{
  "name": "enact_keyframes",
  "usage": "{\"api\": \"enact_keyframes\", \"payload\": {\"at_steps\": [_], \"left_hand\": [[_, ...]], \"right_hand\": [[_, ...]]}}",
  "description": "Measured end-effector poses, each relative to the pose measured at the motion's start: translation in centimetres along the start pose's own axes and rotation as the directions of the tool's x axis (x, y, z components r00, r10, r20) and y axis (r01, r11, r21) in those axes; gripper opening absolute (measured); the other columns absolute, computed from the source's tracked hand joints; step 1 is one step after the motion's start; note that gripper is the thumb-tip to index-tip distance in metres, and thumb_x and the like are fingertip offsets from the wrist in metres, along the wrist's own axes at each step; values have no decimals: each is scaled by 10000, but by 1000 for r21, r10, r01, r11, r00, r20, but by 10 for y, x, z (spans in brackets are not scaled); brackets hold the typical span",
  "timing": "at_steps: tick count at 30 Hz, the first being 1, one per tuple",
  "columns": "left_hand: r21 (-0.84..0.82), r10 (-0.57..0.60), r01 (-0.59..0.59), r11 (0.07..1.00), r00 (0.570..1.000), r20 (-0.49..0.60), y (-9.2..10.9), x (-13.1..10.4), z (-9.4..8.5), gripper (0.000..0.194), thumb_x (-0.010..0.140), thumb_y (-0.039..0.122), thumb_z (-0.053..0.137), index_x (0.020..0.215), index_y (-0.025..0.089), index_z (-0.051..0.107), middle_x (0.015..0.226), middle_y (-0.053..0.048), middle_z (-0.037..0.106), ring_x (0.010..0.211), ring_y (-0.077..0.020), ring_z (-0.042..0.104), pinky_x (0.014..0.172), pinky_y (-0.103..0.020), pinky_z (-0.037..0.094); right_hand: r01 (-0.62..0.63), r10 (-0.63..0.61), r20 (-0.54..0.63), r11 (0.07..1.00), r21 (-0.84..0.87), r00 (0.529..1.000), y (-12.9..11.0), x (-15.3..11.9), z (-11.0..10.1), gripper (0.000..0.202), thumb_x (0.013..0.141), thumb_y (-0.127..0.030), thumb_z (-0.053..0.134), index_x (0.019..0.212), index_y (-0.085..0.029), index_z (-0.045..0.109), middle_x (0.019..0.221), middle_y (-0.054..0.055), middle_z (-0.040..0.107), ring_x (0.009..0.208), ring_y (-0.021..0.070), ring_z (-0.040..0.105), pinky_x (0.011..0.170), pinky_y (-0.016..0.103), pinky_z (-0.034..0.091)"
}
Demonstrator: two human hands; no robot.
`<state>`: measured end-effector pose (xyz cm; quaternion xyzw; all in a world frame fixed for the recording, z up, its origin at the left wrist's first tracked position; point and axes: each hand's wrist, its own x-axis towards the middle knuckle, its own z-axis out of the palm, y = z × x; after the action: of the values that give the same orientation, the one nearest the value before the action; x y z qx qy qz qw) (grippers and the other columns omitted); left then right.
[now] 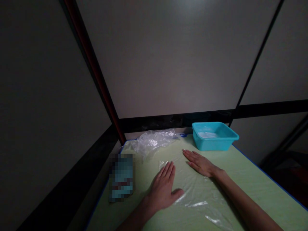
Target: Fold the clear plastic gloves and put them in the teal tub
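A clear plastic bag (192, 192) lies spread over the pale green tabletop (255, 186). My left hand (165, 187) rests flat on its left part, fingers together and thumb stretched out to the right. Farther forward and to the right, my right hand (198, 163) lies flat near the bag's far edge, palm down with fingers extended. Neither hand grips anything. Beyond them, a crumpled heap of clear plastic (154, 139) sits at the table's back edge.
A turquoise plastic basin (214, 145) stands at the back right, with something whitish inside. On the left side of the table lies a blurred-out, teal-coloured item (122, 176). Grey wall panels (173, 64) with dark strips rise behind the table.
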<state>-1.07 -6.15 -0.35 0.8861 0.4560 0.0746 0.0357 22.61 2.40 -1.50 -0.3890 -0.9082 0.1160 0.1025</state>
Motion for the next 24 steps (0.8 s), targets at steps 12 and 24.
{"api": "enact_keyframes", "payload": {"at_steps": [12, 24], "left_hand": [[70, -136, 137, 988, 991, -14, -29, -18, -1, 704, 797, 499, 379, 1331, 83, 188, 1406, -123, 146, 1288, -203, 124, 1040, -335, 171], [-19, -68, 68, 998, 998, -15, 16, 46, -22, 696, 837, 527, 268, 1326, 39, 185, 1402, -154, 145, 1291, -221, 87, 1045, -356, 152]], "right_hand": [[-5, 5, 0, 1000, -21, 1000, 0, 1, -1, 538, 896, -440, 180, 1357, -165, 170, 1405, 55, 167, 1283, 161, 149, 1050, 383, 141], [11, -11, -16, 1000, -12, 1000, 0, 1, 0, 523, 895, -407, 213, 1352, -153, 202, 1400, 71, 187, 1282, 178, 157, 1045, 396, 148]]}}
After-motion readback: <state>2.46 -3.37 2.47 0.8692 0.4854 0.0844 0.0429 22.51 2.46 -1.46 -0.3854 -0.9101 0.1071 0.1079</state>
